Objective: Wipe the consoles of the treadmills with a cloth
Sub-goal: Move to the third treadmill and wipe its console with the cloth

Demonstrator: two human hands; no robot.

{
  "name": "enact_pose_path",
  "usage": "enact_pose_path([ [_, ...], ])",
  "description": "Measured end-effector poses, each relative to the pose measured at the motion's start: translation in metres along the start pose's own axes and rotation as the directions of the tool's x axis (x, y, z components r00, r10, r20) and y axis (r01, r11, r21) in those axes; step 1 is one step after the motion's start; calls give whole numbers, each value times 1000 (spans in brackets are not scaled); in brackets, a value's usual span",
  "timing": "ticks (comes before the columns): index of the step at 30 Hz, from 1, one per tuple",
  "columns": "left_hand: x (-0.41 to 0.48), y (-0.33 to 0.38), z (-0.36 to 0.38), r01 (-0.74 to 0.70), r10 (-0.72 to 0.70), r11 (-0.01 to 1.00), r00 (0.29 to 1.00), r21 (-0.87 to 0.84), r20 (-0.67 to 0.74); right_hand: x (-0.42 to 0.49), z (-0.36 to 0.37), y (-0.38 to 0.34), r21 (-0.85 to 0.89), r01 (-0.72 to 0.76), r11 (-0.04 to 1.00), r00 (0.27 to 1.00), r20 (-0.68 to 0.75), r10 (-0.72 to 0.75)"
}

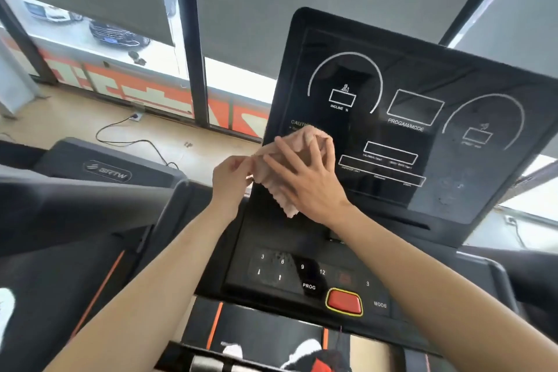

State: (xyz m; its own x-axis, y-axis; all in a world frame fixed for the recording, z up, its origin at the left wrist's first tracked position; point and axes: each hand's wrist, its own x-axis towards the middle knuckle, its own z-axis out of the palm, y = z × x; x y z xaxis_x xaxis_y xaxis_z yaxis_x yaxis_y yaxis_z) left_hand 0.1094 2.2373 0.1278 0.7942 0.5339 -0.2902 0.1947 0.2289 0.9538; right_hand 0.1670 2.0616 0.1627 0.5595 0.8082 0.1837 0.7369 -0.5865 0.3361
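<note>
Grey blinds hang behind the console [407, 118], where the right hand [305, 178] spreads over the cloth [290, 166] at its lower-left edge; the left hand [231, 174] pinches a corner. Loose folds could smear dust.

Cloth [297, 154] on console [422, 118]; keypad [302, 275] below

Both hands, left hand [231, 174] and right hand [305, 181], on pink cloth [290, 145] against black console [422, 118].
</note>
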Motion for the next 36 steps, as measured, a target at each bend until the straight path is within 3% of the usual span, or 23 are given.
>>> enact_pose_path([
  [7, -7, -14, 9, -18, 10, 989, 998, -144, -58, 12, 19, 12, -152, 91, 984, 995, -30, -96],
  [10, -10, -24, 9, -96, 89, 989, 994, -110, -63, 19, 19, 21, -154, 98, 983, 992, -70, -110],
  [17, -22, -34, 11, -220, 220, 975, 975, -2, -21, 64, -40, 70, -158, -106, 982, 969, -237, 66],
  [26, -23, -36, 11, -238, 242, 963, 970, 123, -14, 62, -84, 142, -207, -342, 917, 902, -345, 258],
  [36, -24, -42, 17, -266, 285, 940, 957, 215, -62, -10, -14, 104, -199, -278, 940, 939, -261, 223],
])
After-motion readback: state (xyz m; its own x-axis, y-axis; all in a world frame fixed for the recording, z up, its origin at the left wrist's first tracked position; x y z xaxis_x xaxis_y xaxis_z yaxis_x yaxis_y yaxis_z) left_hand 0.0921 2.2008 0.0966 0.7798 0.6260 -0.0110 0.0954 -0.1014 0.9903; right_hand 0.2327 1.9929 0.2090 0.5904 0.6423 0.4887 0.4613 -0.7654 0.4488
